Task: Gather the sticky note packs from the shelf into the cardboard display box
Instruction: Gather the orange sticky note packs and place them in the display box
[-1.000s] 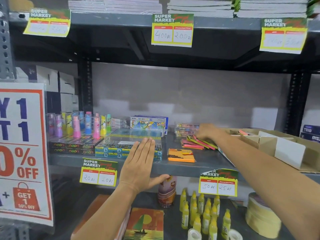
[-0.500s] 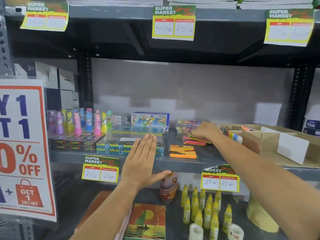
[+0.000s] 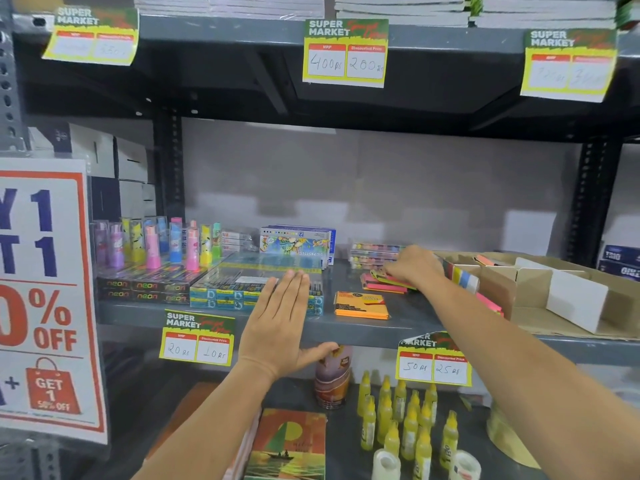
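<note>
On the grey middle shelf [image 3: 408, 329] lie pink sticky note packs [image 3: 382, 285] in a loose pile, and an orange pack [image 3: 360, 304] lies alone nearer the front edge. My right hand [image 3: 414, 266] rests on the pink pile with its fingers closed around the top packs. The cardboard display box [image 3: 519, 292] stands at the right end of the shelf, with white dividers and a few colourful packs inside. My left hand [image 3: 280, 325] hovers flat and spread in front of the shelf edge, holding nothing.
Boxed pens [image 3: 256, 289] and neon boxes [image 3: 145, 289] with upright highlighters [image 3: 156, 242] fill the shelf's left part. An oil pastel box [image 3: 296, 242] stands behind. Price tags [image 3: 434, 358] hang off the edge. Below are yellow glue bottles [image 3: 401, 417], tape rolls and a notebook [image 3: 287, 445].
My right hand has stayed on the pink pile, closing a little more onto the packs. My left hand has barely moved. The camera has shifted slightly.
</note>
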{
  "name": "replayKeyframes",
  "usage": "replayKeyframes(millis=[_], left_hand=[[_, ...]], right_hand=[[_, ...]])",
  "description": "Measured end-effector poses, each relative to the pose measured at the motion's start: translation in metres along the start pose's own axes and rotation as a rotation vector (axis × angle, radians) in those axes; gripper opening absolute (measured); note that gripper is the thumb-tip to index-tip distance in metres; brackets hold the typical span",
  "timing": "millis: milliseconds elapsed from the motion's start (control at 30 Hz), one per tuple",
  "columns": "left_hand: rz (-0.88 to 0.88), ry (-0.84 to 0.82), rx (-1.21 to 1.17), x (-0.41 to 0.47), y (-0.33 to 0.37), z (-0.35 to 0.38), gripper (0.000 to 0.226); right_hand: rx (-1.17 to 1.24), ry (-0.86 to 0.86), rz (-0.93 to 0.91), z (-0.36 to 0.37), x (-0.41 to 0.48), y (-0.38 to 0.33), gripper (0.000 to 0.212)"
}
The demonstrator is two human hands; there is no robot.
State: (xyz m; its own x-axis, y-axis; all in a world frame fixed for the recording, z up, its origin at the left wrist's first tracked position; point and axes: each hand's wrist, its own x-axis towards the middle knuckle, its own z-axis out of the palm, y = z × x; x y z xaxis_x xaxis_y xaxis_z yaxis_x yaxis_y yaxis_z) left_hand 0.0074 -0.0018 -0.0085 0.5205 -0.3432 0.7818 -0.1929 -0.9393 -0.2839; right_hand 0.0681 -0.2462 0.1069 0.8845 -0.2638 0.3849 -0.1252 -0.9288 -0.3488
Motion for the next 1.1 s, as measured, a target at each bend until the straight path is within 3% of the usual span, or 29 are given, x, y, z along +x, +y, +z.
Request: replayKeyframes(millis=[167, 400, 667, 867, 1100], left_hand=[[0.005, 0.025, 0.004, 0.000, 0.000, 0.001, 0.105], [0.005, 0.007, 0.026, 0.000, -0.001, 0.002, 0.106], [0.013, 0.010, 0.024, 0.001, -0.001, 0.003, 0.106], [0.012, 0.025, 0.013, 0.001, -0.001, 0.004, 0.105], [0.008, 0.035, 0.001, 0.001, 0.000, 0.004, 0.104]], right_hand=[[0.101, 0.171, -0.041, -0.001, -0.021, 0.002, 0.038], [0.065, 0.399, -0.145, -0.008, -0.084, 0.009, 0.031], [-0.161, 0.320, -0.079, -0.008, -0.124, 0.023, 0.036], [-0.166, 0.293, -0.098, -0.003, -0.129, 0.026, 0.039], [-0.228, 0.363, -0.129, 0.006, -0.134, 0.026, 0.048]])
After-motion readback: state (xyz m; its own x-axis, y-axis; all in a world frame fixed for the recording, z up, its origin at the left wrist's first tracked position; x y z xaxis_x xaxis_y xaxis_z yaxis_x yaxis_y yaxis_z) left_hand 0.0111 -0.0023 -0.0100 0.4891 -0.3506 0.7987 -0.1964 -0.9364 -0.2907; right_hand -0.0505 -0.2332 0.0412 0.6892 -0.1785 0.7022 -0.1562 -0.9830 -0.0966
